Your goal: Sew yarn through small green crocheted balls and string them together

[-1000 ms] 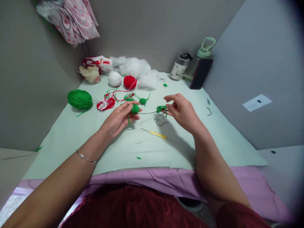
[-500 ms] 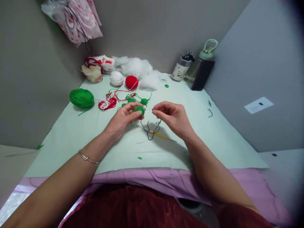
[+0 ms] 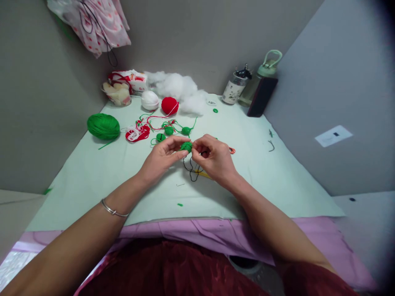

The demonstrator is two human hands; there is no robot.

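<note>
Between the fingertips and thumb of my left hand (image 3: 165, 158) is a small green crocheted piece (image 3: 186, 146), held above the table. My right hand (image 3: 214, 158) is closed in a pinch right against that piece's right side; whatever its fingertips grip is too small to see. Black thread (image 3: 194, 174) loops down below the hands. Under it lies a crochet hook with a yellow handle (image 3: 203, 174), partly covered by my right hand. Several small green crocheted pieces (image 3: 169, 130) with trailing strands lie just beyond my left hand.
A green yarn ball (image 3: 103, 126) sits at left, near tangled red and white yarn (image 3: 138, 132). White (image 3: 149, 100) and red (image 3: 169, 106) yarn balls stand before fluffy stuffing (image 3: 179, 88). A cup (image 3: 233, 90), bottle (image 3: 267, 70) and phone (image 3: 262, 97) stand back right.
My right hand has moved left, from a gap beside the green piece up against it. The green piece has shifted slightly right, and an orange item now shows beyond my right hand.
</note>
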